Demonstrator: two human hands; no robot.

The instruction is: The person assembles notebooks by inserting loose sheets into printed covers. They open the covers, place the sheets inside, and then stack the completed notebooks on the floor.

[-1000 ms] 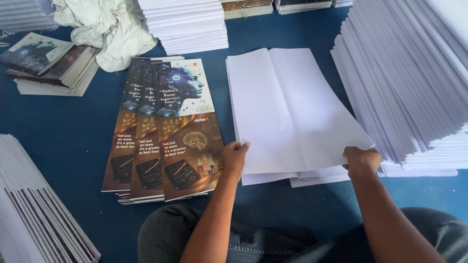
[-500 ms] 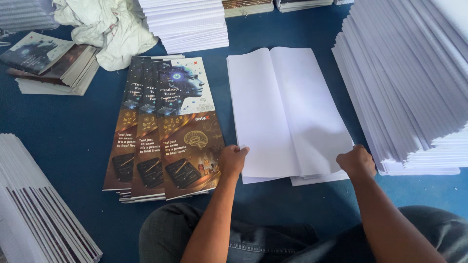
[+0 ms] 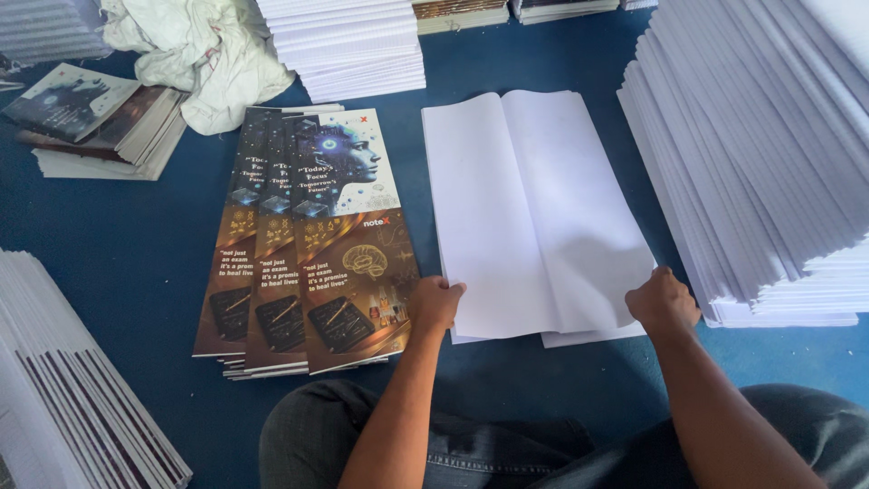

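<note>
Lying flat on the blue floor (image 3: 127, 272): one bundle of blank white sheets (image 3: 529, 208), creased down the middle. Left hand (image 3: 437, 303) pinches its near-left corner, at 7 o'clock of the bundle; right hand (image 3: 663, 302) is closed over the near-right corner, at 5 o'clock. Fanned printed covers (image 3: 312, 244) at 9 o'clock, just beside; tall white paper stack (image 3: 769, 145) at 3 o'clock.

A print or book-binding workshop: tall stacks of white paper (image 3: 769, 154) crowd the right edge of the blue floor (image 3: 118, 254), with printed covers (image 3: 317, 244) piled at its middle and finished booklets (image 3: 90, 118) at the far left corner.
</note>
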